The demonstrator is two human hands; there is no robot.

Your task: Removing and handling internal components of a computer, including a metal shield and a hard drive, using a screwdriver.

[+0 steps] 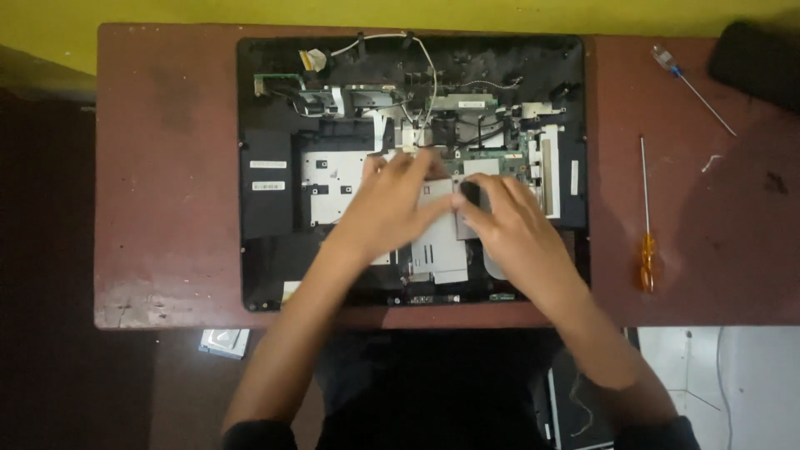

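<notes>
Both forearms reach toward twelve o'clock; left hand [398, 200] lies flat, fingers together, on the laptop [267, 200]; right hand [508, 221] fingers pinch a dark part [471, 194]. Screwdriver [647, 225] at three o'clock on the bench [167, 167].

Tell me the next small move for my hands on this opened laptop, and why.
Probably lift the small dark part gently clear: the right hand pinches it over the silver plate, while the left hand presses beside it. The screwdrivers lie unused on the table.

Head view, straight down (close)
</notes>
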